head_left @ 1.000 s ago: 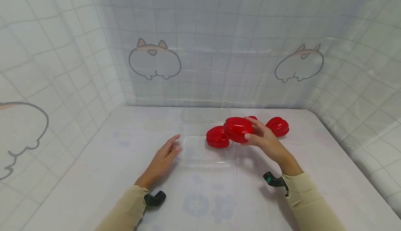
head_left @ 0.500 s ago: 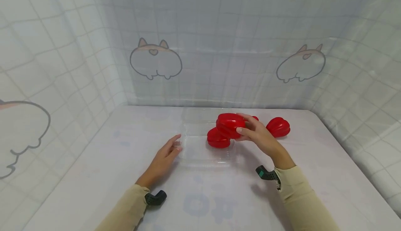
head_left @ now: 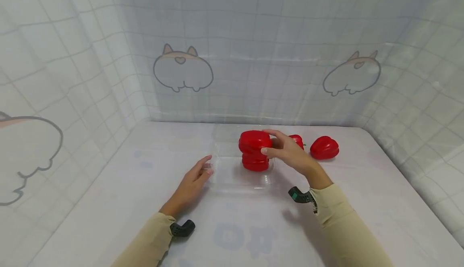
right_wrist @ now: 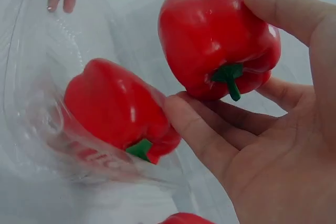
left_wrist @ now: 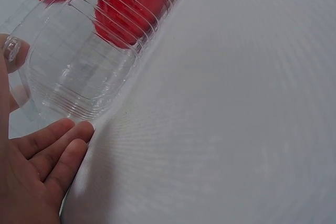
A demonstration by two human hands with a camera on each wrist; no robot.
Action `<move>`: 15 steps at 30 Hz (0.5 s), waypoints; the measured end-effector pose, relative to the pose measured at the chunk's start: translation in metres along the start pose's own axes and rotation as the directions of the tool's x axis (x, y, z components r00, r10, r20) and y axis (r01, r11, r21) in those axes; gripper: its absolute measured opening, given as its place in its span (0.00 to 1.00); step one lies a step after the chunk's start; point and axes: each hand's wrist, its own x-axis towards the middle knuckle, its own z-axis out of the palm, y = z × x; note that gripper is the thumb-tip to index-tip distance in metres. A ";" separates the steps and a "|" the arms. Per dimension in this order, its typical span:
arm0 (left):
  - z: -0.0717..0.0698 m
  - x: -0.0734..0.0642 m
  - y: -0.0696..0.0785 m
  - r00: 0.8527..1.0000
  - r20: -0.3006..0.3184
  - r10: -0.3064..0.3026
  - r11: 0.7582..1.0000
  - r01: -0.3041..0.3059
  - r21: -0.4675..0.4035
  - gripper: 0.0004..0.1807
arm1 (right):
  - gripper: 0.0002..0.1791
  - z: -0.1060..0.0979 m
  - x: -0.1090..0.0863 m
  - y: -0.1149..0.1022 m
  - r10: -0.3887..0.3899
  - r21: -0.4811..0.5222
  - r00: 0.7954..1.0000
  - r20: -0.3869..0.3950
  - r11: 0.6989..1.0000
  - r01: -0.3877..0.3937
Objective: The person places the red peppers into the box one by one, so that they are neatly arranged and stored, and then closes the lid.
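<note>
My right hand [head_left: 290,152] grips a red bell pepper [head_left: 255,140] between thumb and fingers, its green stem showing in the right wrist view. This pepper is raised over a clear plastic container [head_left: 226,187] and partly covers a second red bell pepper [right_wrist: 110,103] lying inside at the right. At the container's left end is my left hand [head_left: 192,182], fingers extended and fingertips right at the clear wall. Through the ribbed plastic, the left wrist view shows the pepper inside [left_wrist: 123,14].
Two more red bell peppers lie to the right of the container: one [head_left: 297,140] partly behind the right hand, the other [head_left: 324,148] farther right. A clear lid flap [head_left: 230,131] extends behind the container. Patterned white sheeting [head_left: 235,77] encloses the white table [head_left: 156,150].
My right hand has carried its bell pepper leftward, from the container's right side to above the pepper inside. My left hand stays at the container's left end.
</note>
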 end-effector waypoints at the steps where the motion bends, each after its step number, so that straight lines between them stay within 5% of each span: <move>1: 0.000 0.000 0.000 1.000 -0.001 0.004 1.000 -0.004 0.001 0.28 | 0.44 0.001 0.002 -0.001 -0.003 -0.005 1.000 0.007 1.000 0.003; 15: 0.001 -0.002 0.004 0.999 -0.001 -0.045 0.999 0.045 0.008 0.29 | 0.43 0.023 0.016 -0.010 -0.032 0.000 0.999 0.042 0.999 0.032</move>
